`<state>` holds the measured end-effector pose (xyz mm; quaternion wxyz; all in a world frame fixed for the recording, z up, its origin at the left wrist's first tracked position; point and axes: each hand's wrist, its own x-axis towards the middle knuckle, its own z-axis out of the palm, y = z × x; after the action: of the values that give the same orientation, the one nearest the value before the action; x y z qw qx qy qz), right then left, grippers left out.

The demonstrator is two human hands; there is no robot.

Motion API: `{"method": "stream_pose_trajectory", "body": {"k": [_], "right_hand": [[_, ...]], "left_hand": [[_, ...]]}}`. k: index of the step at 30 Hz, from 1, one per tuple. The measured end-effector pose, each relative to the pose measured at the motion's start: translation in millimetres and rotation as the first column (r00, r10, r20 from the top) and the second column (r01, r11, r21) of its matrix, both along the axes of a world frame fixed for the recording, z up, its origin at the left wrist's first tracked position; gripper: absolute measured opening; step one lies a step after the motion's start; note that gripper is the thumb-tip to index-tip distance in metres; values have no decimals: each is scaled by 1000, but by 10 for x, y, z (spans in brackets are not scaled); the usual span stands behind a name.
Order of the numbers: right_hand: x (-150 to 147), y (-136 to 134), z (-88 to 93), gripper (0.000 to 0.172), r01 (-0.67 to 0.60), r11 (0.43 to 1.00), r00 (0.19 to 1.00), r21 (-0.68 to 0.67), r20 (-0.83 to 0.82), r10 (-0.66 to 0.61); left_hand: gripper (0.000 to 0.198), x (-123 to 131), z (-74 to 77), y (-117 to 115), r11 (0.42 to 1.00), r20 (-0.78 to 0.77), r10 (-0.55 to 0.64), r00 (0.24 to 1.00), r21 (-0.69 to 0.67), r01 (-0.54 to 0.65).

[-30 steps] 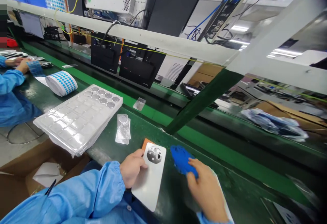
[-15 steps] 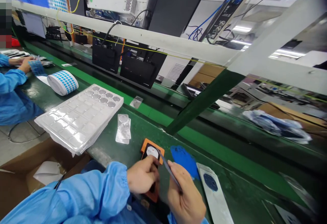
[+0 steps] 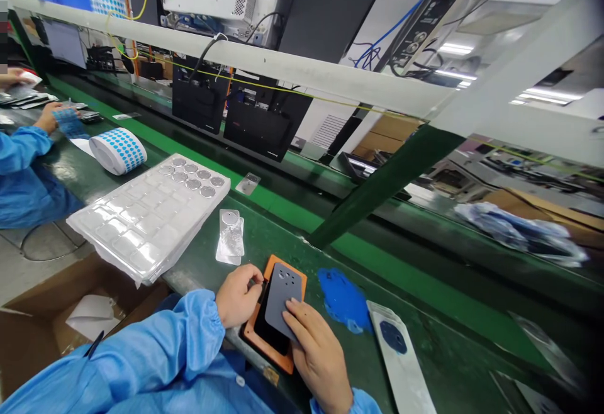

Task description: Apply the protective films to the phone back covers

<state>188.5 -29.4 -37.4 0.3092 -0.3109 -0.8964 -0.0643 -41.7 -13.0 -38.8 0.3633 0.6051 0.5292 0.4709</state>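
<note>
A grey phone back cover (image 3: 282, 298) with several camera holes lies tilted on an orange and black fixture (image 3: 265, 337) at the near edge of the green bench. My left hand (image 3: 238, 295) pinches the cover's left edge with curled fingers. My right hand (image 3: 319, 357) presses its fingers on the cover's lower right side. A blue cloth (image 3: 343, 299) lies just right of the fixture. Beside the cloth rests a white film strip (image 3: 403, 367) with a blue patch.
A clear blister tray (image 3: 150, 211) holding several round lenses sits to the left, with small clear packets (image 3: 230, 236) beside it. A roll of blue dot stickers (image 3: 117, 150) lies farther left near a co-worker's sleeve (image 3: 21, 175). A cardboard box (image 3: 42, 326) stands below the bench.
The cover was flipped from its white side and held on edge between both hands; it now lies grey side up on the fixture. My right hand left the blue cloth.
</note>
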Motion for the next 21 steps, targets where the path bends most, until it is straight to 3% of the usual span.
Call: {"method": "stream_pose_trajectory", "body": {"k": [13,21], "right_hand": [[-19,-16,27,45,-22,998,1000,-54,-12,21],[-20,77,98,51,31,991,994,-129,103,-18]], "left_hand": [[16,8,48,83,999,-54,23,998,41,-21],[19,68,140,340,984,-212,-4,977,172,42]]}}
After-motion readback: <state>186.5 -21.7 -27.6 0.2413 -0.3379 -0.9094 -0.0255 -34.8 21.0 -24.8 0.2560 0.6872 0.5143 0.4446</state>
